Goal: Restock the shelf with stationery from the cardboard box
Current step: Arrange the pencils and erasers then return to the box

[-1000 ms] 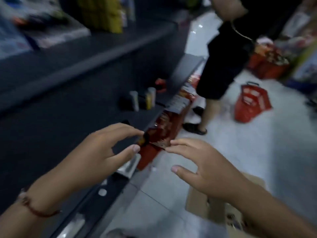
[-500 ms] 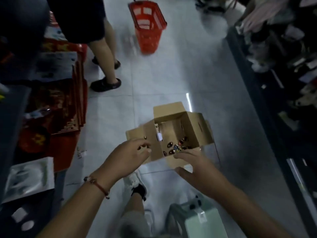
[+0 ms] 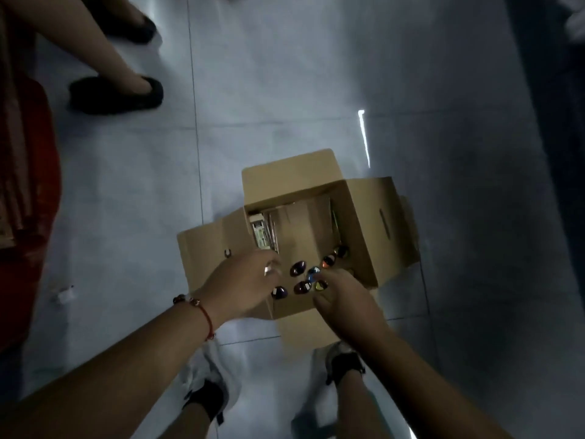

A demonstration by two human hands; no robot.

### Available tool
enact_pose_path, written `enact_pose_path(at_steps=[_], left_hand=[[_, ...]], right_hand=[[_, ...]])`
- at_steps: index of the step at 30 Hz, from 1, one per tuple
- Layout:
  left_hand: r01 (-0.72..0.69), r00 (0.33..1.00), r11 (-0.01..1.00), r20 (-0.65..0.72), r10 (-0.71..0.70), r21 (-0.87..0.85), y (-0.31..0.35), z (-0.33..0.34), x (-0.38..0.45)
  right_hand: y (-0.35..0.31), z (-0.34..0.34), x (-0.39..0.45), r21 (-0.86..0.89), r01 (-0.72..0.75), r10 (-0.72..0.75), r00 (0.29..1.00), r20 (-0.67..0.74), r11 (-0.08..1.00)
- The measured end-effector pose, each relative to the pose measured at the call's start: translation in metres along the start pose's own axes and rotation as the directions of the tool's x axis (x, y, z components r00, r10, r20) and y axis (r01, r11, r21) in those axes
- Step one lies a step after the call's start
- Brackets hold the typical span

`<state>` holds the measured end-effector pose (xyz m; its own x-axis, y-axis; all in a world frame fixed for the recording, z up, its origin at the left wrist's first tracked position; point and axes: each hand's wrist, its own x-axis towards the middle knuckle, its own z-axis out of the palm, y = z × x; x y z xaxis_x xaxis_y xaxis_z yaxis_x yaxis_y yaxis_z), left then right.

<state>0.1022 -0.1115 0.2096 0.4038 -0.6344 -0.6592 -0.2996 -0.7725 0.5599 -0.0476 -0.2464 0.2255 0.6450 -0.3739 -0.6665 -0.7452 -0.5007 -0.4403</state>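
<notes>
A: so where are the arms?
B: both stretched down and forward. The left hand point(image 3: 242, 285), bead bracelet on that wrist, has its fingers curled. The right hand point(image 3: 343, 296) has its fingertips bent downward.

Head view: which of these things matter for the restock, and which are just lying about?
Part of the job:
- cardboard box, open on the floor
- small glossy items inside it
- flat packets standing at its left wall
- left hand and right hand, both reaching in

Just lying about:
- white scrap on the floor
- bystander's black shoes
</notes>
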Motion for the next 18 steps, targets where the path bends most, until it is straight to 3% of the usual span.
enact_pose_path(at_steps=[6, 11, 14, 18], left_hand=[[0.183, 0.982, 0.978, -0.025, -0.187, -0.102, -0.054, 0.147, 0.154], [0.285, 0.94, 0.948, -0.152, -0.306, -0.144, -0.09, 0.231, 0.246], [0.377, 0.888, 0.922, -0.247, -0.387, -0.09, -0.115, 0.259, 0.287], [0.481, 0.802, 0.874, -0.37, -0.469, -0.066, -0.132, 0.273, 0.325]], right_hand=[[0.129, 0.079, 0.167, 0.024, -0.026, 0.024, 0.996, 0.086, 0.999], [0.208, 0.118, 0.27, 0.053, -0.082, 0.082, 0.997, -0.001, 0.995], [0.229, 0.131, 0.323, -0.036, -0.172, 0.17, 0.984, -0.045, 0.984], [0.214, 0.149, 0.362, -0.165, -0.213, 0.228, 0.971, 0.078, 0.963]])
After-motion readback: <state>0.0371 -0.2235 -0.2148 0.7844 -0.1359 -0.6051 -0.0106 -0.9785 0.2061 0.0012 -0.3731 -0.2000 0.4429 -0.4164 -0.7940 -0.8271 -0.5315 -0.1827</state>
